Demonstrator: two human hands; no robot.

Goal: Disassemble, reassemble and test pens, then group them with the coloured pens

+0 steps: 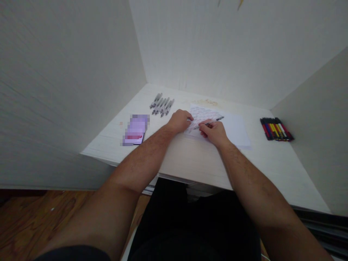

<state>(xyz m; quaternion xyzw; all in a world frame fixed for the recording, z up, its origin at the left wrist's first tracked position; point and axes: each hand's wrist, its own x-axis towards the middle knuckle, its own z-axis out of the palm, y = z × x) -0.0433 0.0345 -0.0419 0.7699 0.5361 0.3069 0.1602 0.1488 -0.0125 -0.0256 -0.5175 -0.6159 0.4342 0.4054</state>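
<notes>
My right hand [214, 132] is closed around a dark pen [216, 120], whose lower tip points left onto a page covered with handwriting [202, 114]. To its right lies a blank white page [237, 130], level with the written one. At the left edge of the written page rests my left hand [179, 121], its fingers curled; whether anything is under or between them is too small to tell.
Several clear pens [162, 105] lie in a group at the back left of the white desk [190, 154]. A phone [136, 129], partly pixelated, is at the left. Several coloured markers [276, 129] lie at the right. White panels [201, 47] enclose the desk's back and sides.
</notes>
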